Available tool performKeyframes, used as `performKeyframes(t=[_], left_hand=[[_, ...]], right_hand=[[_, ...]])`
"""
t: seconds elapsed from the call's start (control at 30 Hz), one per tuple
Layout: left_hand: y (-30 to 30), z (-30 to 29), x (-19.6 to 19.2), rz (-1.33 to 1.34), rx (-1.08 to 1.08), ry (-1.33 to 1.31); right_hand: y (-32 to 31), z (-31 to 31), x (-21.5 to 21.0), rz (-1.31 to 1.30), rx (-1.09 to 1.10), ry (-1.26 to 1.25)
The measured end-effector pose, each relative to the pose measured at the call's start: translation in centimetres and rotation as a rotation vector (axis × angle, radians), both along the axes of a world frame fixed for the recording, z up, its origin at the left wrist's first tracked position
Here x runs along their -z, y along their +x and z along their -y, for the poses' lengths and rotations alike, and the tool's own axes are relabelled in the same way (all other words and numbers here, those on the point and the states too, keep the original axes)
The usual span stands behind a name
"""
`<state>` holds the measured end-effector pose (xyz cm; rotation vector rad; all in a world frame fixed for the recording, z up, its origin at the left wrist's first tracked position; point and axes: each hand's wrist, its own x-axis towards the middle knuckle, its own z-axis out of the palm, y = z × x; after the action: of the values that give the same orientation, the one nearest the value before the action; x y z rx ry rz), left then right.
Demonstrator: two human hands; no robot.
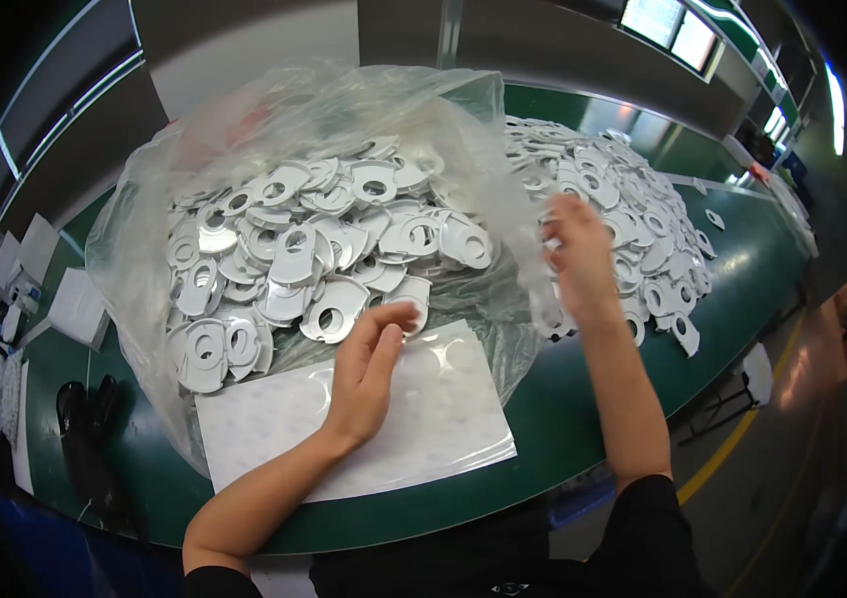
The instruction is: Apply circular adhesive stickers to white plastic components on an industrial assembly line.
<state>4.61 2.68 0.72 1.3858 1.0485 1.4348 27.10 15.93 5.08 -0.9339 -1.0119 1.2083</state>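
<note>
My left hand (362, 387) hovers over a white sheet (443, 399) with a glossy clear cover. Its fingers are loosely bent, thumb apart, with nothing seen in them. Just beyond the fingertips lies a white plastic part with a round hole (411, 297), at the front of a heap of similar parts (294, 254) inside a large clear plastic bag (135, 269). My right hand (581, 254) is raised between the bag's right edge and a second heap of white parts (653, 229). Its fingers are somewhat blurred but look spread, with no part visible in them.
The green table (563, 409) curves toward me, its front edge close to my body. A black object (95, 448) lies at the left, near a white box (80, 307). Loose parts (685, 334) sit around the right heap. A stool (754, 377) stands beyond the right edge.
</note>
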Motion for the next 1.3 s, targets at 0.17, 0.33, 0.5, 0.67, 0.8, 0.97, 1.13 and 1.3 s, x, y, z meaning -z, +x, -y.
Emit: performKeyframes(t=[0.17,0.33,0.5,0.67,0.8,0.97,1.13,1.3], left_hand=[[-0.3,-0.6,-0.1,-0.363,-0.350,0.123],[0.0,-0.5,0.9,-1.079,-0.214,0.338],[-0.6,-0.6,1.6,-1.038,-0.263,0.329],[-0.3,-1.0,0.7,-1.003,-0.334,0.368],[-1.0,-1.2,0.5,-0.723,-0.405,0.310],[-1.4,-1.3,0.0,-0.204,-0.277,0.176],[-0.6,-0.6,-1.9,0.682,0.061,-0.516],[-1.6,-0.3,0.2,1.039,0.336,-0.656]], right_hand=[[6.5,-4.5,2.1,-0.518,0.226,-0.110],[2.6,-1.8,0.3,-0.129,-0.012,-0.096],[-0.3,2.0,-1.4,0.800,-0.648,0.207],[-2.4,5.6,-0.7,1.282,-0.948,0.428],[-2.7,7.3,0.4,1.410,-0.705,0.534],[-3.0,6.8,0.3,1.406,-0.767,0.497],[-3.5,6.0,-0.5,1.399,-0.879,0.323],[-3.3,6.9,0.2,1.390,-0.848,0.422]])
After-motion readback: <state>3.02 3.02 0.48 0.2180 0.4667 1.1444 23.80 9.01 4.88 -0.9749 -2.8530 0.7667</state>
